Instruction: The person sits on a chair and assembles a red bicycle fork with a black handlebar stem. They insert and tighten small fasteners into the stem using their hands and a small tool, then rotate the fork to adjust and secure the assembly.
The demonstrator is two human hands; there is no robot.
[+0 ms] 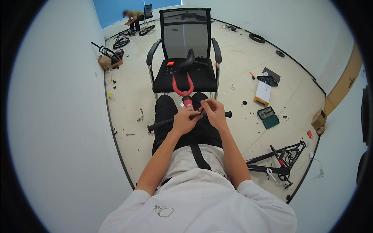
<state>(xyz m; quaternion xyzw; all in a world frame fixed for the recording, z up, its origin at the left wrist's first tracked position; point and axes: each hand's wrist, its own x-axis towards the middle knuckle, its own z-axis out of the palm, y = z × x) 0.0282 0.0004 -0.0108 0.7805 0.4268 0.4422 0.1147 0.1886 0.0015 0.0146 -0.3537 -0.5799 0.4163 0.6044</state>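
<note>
Fingers are curled in the left grip [185, 121] and right grip [213, 112]; whether anything is pinched cannot be told. Just beyond, nearer the left grip, the red 2-pronged bicycle fork [182, 93] is pointed lengthwise away from the black tubular handlebar [161, 124].

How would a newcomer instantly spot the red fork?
Start at the black mesh-backed chair straight ahead. At the front edge of its seat in the picture, just beyond the left hand, is the red fork, prongs pointing away from the wearer. Its red U shape sets it apart from the black saddle and long black bar.
</note>
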